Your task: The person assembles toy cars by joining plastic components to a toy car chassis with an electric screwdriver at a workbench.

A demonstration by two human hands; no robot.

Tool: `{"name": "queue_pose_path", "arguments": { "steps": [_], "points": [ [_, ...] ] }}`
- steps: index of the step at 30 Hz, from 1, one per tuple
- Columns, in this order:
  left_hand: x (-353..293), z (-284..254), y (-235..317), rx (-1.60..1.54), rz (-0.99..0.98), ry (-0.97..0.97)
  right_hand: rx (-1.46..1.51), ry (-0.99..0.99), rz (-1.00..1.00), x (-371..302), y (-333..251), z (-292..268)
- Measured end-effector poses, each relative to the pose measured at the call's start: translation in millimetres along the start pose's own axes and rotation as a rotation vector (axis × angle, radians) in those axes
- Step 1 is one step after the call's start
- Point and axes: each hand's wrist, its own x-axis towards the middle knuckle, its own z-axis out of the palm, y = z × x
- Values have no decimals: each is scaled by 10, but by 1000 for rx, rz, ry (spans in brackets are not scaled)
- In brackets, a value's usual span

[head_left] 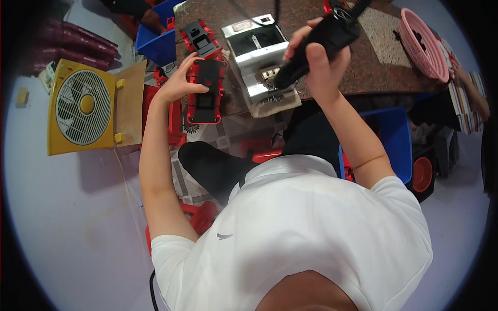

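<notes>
My right hand point(326, 72) is wrapped around a black electric screwdriver point(332, 36), whose coiled cord runs up from its top end. The driver's lower end points at the front of a silver screw feeder point(248, 68); whether it touches cannot be told. At the table's near edge, my left hand point(179, 83) grips a red and black plastic casing point(206, 106), thumb on its black face and fingers over the far end. Just beyond lies a similar red and black casing point(198, 37) on the table.
A pink basket point(423, 44) stands at the right of the brown table point(332, 85). Blue bins point(158, 47) flank it, one by my right forearm point(397, 135). A yellow box fan point(83, 106) stands left. Other people's hands point(153, 22) show at the upper left and far right.
</notes>
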Motion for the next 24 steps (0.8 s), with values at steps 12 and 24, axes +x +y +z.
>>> {"name": "queue_pose_path", "arguments": {
  "steps": [12, 24],
  "points": [
    [-409, 162, -389, -714, -239, 148, 95, 34, -27, 11, 20, -93],
    [417, -164, -663, -596, -461, 246, 150, 77, 67, 14, -173, -168]
  ]
}}
